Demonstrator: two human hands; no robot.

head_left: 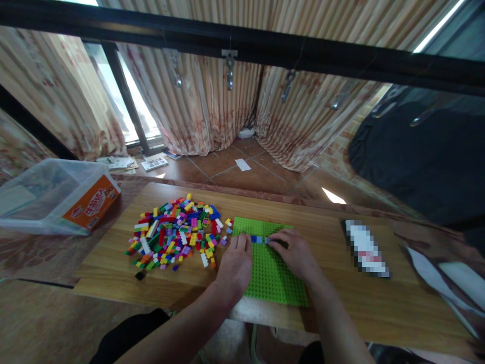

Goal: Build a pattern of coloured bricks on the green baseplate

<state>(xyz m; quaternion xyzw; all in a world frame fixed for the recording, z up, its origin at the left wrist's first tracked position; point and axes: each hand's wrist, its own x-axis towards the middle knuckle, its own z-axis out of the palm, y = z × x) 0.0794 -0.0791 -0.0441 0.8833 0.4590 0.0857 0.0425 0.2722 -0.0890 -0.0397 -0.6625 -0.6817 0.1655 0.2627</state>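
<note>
A green studded baseplate (278, 283) lies on the wooden table. Across its upper part runs a short row of blue and light blue bricks (258, 239). At the row's left end, my left hand (235, 263) rests on the plate, fingers stretched forward and lying close together. The right end of the row meets my right hand (293, 251), whose thumb and index finger pinch a small bluish-grey toy brick (267, 241). Its underside is hidden, so I cannot tell whether it is pressed onto the studs. Left of the plate spreads a pile of loose multicoloured bricks (178, 232).
A clear plastic bin (49, 202) with an orange label stands at the far left. On the right lies a pixelated, dark-edged object (366, 250), with white sheets (435, 275) beyond it. A black bar (242, 43) with hanging metal clips crosses before the curtains (197, 111).
</note>
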